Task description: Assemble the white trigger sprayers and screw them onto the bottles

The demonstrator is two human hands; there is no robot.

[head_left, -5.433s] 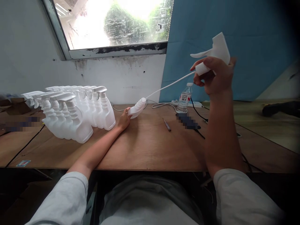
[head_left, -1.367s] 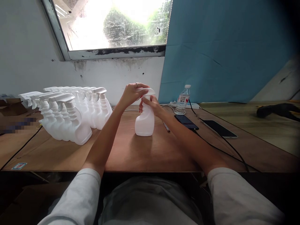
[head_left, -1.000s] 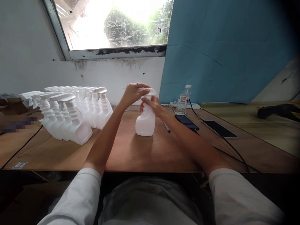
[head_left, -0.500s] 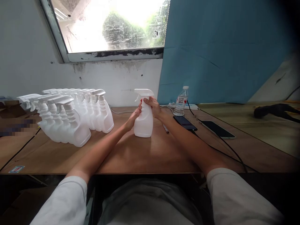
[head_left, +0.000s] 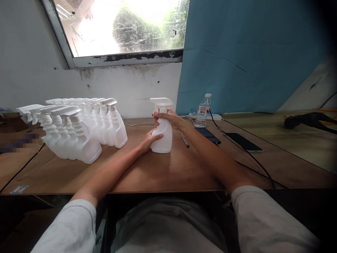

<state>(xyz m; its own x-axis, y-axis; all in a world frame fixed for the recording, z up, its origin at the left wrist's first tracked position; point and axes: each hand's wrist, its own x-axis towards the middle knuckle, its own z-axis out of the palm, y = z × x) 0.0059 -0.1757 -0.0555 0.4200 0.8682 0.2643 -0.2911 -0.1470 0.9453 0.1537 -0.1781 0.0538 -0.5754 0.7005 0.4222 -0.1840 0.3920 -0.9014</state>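
Note:
A white spray bottle (head_left: 165,138) stands upright on the brown table, its trigger head pointing left. My left hand (head_left: 152,138) grips the lower left side of its body, the thumb lying across the front. Higher up, my right hand (head_left: 170,118) is wrapped round the neck just under the spray head, with fingers reaching over to the left side. Part of the trigger is hidden behind those fingers. To the left, several more white spray bottles (head_left: 88,146) stand packed in two rows, heads all facing left.
Right of the bottle lie a pen (head_left: 184,140), a dark phone (head_left: 207,135) and a second phone (head_left: 243,142) with black cables. A clear water bottle (head_left: 203,111) stands by a white power strip (head_left: 214,117) at the wall. A sticker (head_left: 19,189) marks the table's (head_left: 152,175) front left.
My left hand has slid down from the neck to the bottle's lower body. My right hand has closed further round the neck. The view has shifted slightly.

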